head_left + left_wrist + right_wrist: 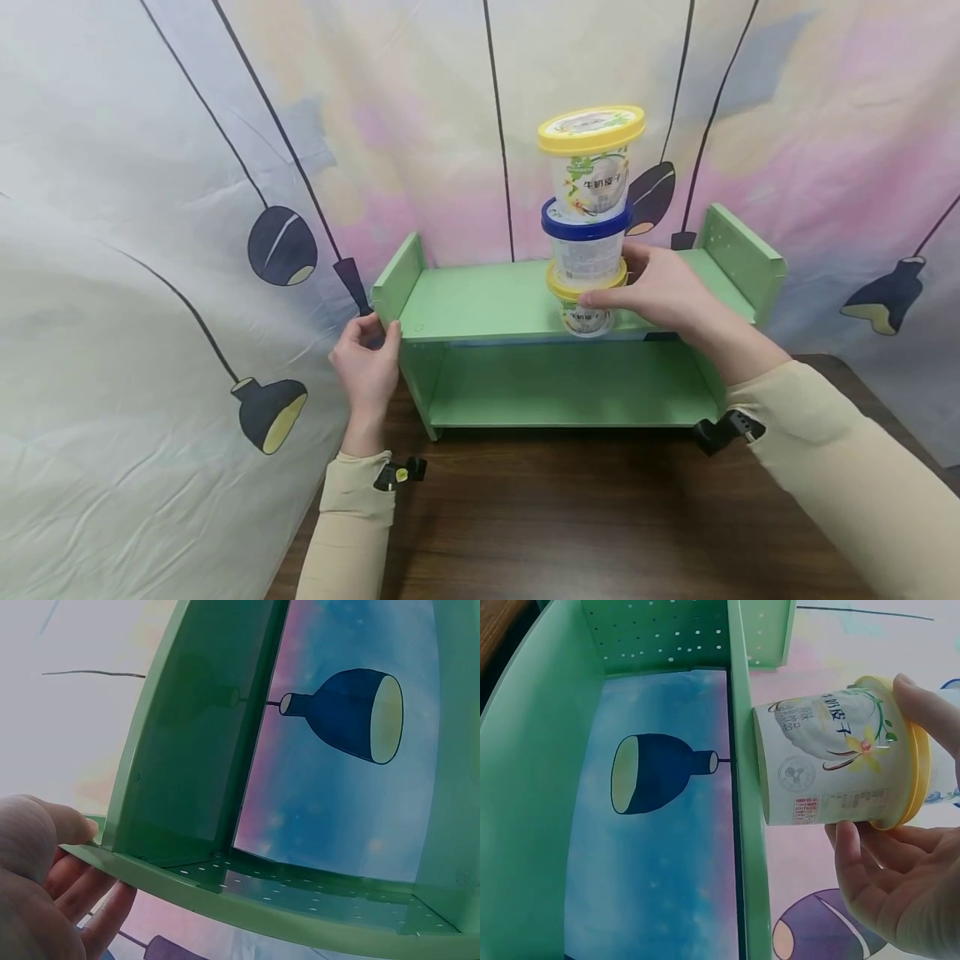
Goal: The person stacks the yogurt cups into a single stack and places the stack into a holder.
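Note:
A green two-tier shelf (pixel 487 304) stands on a dark table. My left hand (pixel 367 362) grips the edge of its left side panel (pixel 169 765), thumb on one face and fingers on the other. Three paper tubs are stacked upright at the front of the upper board. My right hand (pixel 671 292) holds the bottom tub (pixel 817 765) around its yellow lid, thumb on one side and fingers on the other. Above it sits a blue-lidded tub (pixel 588 254), and on top a yellow-lidded tub (pixel 592 179). The bottom tub's base is at the board's front edge; I cannot tell if it touches.
The shelf's lower board (pixel 570 383) lies below, and its right side panel (pixel 742 258) rises beyond my right hand. A cloth printed with lamps (pixel 277 412) hangs behind and at the left. The brown table (pixel 555 517) spreads in front.

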A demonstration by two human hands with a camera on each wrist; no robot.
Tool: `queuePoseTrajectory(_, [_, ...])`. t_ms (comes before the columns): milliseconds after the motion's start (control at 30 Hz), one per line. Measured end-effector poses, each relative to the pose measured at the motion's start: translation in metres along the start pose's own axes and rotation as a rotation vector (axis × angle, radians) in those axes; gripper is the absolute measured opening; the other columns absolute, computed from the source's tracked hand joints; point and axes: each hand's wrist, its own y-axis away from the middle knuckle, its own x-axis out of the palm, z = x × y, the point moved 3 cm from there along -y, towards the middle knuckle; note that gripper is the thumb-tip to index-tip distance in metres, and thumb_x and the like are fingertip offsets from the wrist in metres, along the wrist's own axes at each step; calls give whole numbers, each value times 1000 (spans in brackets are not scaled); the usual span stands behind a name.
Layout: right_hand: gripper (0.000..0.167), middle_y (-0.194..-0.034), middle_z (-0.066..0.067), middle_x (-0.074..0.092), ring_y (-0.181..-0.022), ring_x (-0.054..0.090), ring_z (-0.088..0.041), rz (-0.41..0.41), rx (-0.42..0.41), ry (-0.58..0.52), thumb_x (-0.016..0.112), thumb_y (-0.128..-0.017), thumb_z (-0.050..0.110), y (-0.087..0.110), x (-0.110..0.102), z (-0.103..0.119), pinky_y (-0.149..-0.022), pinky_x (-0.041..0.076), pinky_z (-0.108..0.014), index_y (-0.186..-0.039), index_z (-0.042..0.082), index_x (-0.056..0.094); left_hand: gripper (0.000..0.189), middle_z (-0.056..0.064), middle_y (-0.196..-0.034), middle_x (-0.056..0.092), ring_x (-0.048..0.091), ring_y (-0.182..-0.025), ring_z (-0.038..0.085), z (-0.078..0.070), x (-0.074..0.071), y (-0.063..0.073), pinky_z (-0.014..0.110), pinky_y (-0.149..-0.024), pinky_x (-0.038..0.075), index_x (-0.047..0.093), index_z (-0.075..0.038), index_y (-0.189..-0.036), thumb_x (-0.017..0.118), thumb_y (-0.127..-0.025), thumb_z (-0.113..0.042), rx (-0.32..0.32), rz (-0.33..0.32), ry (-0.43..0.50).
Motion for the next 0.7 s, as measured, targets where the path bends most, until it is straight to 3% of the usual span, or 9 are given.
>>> queuePoseTrajectory(100, [84,-136,-12,69,-125,63,-28,-12,-6,9,96,-80,43,-3,1,-2,-105,47,-47,-150,13,59,22,17,-100,79,76,-91,25,0,0,0,42,-80,59,76,5,-108,83,-93,-10,7,5,4])
queuePoseTrajectory(300, [87,-140,-11,68,-128,61,-28,-14,-24,-26,96,-80,41,-8,5,-3,-109,45,-48,-152,13,58,22,18,-100,79,76,-91,25,1,0,1,17,-75,52,75,5,-108,83,-93,-9,15,5,5])
queuePoseTrajectory(700, [97,-149,-14,62,-137,56,-32,-26,10,5,94,-81,49,-19,5,-6,-114,42,-54,-158,10,51,23,17,-100,79,76,-92,25,1,0,1,19,-80,52,75,5,-109,83,-92,-9,8,6,-3])
